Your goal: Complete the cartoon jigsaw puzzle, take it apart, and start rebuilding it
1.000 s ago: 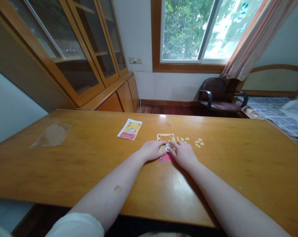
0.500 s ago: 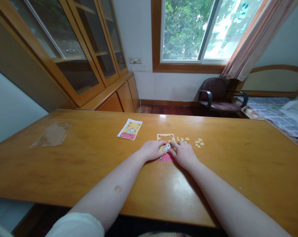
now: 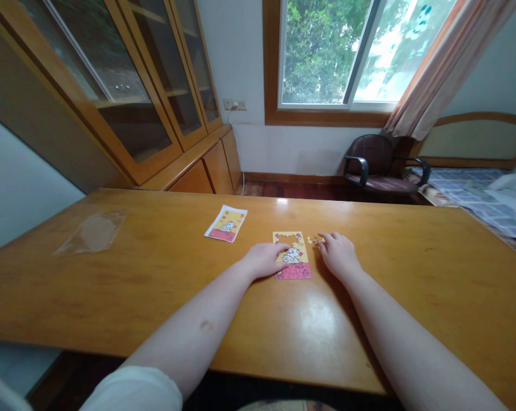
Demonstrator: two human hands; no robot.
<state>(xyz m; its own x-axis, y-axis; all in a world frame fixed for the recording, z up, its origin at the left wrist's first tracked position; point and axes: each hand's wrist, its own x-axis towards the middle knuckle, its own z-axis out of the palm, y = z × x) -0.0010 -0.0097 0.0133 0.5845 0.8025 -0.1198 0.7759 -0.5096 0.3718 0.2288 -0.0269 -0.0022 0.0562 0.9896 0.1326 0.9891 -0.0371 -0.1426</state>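
Note:
A small jigsaw puzzle (image 3: 298,270), yellow above and pink below with a white cartoon animal, lies on the table with a gap in its upper part. My left hand (image 3: 263,260) rests at its left edge, thumb and fingers apart on the pieces. To the right of the puzzle, my right hand (image 3: 338,251) is over some loose puzzle pieces (image 3: 310,240), its fingers apart at them. It partly covers these pieces, and I make out none lifted in it.
A picture card (image 3: 228,223) with the same design lies left of the puzzle on the wooden table (image 3: 164,285). Farther left is a clear plastic bag (image 3: 93,232). Beyond the table stand a glass-door cabinet (image 3: 189,142) and an armchair (image 3: 369,154).
My right hand has moved right, off the puzzle and over the loose pieces, uncovering the puzzle's right side. My left hand has stayed on the puzzle.

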